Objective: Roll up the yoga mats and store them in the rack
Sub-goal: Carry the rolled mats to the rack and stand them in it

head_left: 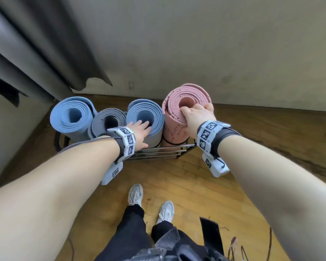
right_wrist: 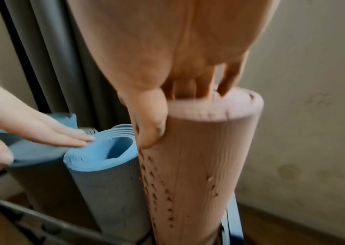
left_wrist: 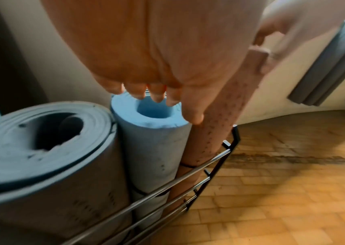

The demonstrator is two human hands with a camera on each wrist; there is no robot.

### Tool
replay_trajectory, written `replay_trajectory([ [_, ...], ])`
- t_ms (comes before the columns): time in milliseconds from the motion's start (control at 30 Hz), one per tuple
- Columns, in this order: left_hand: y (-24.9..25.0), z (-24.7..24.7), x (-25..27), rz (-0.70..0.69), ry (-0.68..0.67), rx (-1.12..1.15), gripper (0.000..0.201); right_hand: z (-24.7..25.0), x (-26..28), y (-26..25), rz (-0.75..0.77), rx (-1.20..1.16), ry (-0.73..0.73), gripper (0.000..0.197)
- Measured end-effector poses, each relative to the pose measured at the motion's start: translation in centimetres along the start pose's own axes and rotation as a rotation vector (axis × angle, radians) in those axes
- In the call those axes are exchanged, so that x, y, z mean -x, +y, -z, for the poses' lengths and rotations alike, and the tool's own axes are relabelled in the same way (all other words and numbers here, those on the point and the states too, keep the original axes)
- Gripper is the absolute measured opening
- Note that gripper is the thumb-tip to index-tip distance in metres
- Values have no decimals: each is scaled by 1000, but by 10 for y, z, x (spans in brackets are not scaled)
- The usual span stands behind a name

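Four rolled mats stand upright, side by side, in a wire rack (head_left: 158,153) set on a wooden floor (head_left: 186,185) against a pale wall (head_left: 196,44). At far left hangs a grey curtain (head_left: 36,44). Below it stands the first blue mat (head_left: 72,117), the widest of the blue rolls. Just beside it is a grey mat (head_left: 107,119), its top lower than its neighbours. Next comes the second blue mat (head_left: 149,113); the left hand (head_left: 139,131) rests on its top edge with the fingers straight and lightly spread, the fingertips (left_wrist: 157,96) reaching the rim of the hollow centre. To the right stands the pink mat (head_left: 183,102), the tallest roll, touching the second blue mat and occupying the right end of the rack. The right hand (head_left: 198,117) holds its top: the fingers (right_wrist: 201,89) curl over the upper edge toward the hollow centre, while the thumb (right_wrist: 150,126) presses against the outer side. A thin dark band circles the pink mat low down, near the rack's top rail. At the bottom of the head view appear two pale shoes (head_left: 135,194) and dark trousers (head_left: 128,232).
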State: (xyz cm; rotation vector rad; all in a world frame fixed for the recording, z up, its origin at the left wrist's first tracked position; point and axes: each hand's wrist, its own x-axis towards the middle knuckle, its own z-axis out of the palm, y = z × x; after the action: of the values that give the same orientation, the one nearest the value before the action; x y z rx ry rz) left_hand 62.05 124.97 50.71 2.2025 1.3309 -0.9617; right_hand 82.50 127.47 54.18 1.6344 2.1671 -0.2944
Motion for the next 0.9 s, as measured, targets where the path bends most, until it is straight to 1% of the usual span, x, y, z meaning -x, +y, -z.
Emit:
replay_trajectory([
  [67,-5,-17,-8,37,-33,4,67,-15,-6,1,-60,16,-170,41],
  [100,-9,-23,-12,46,-44,2,67,-24,-7,2,-88,5,-229,36],
  [133,-14,-27,-16,45,-51,-7,68,-33,-10,3,-107,-17,-252,33],
  [200,-22,-31,-25,19,-49,-13,69,-48,-18,4,-116,-62,-230,32],
  [233,-24,-33,-29,-4,-34,-6,70,-56,-22,3,-113,-73,-220,37],
  [333,-22,-39,-35,-75,-3,46,75,-76,-36,-7,-138,-84,-281,56],
  [400,-20,-41,-42,-93,5,50,75,-83,-51,-14,-159,-105,-293,62],
  [533,-19,-42,-57,-106,31,101,74,-81,-69,-15,-198,-155,-335,62],
  [633,-17,-39,-61,-135,5,111,74,-82,-69,-11,-219,-155,-352,63],
  [767,-12,-43,-62,-122,-22,101,81,-87,-63,-8,-197,-143,-340,66],
  [833,-13,-43,-63,-111,-13,92,82,-88,-64,-9,-199,-143,-316,66],
  [900,-14,-44,-63,-105,-4,87,81,-87,-65,-11,-205,-152,-324,65],
])
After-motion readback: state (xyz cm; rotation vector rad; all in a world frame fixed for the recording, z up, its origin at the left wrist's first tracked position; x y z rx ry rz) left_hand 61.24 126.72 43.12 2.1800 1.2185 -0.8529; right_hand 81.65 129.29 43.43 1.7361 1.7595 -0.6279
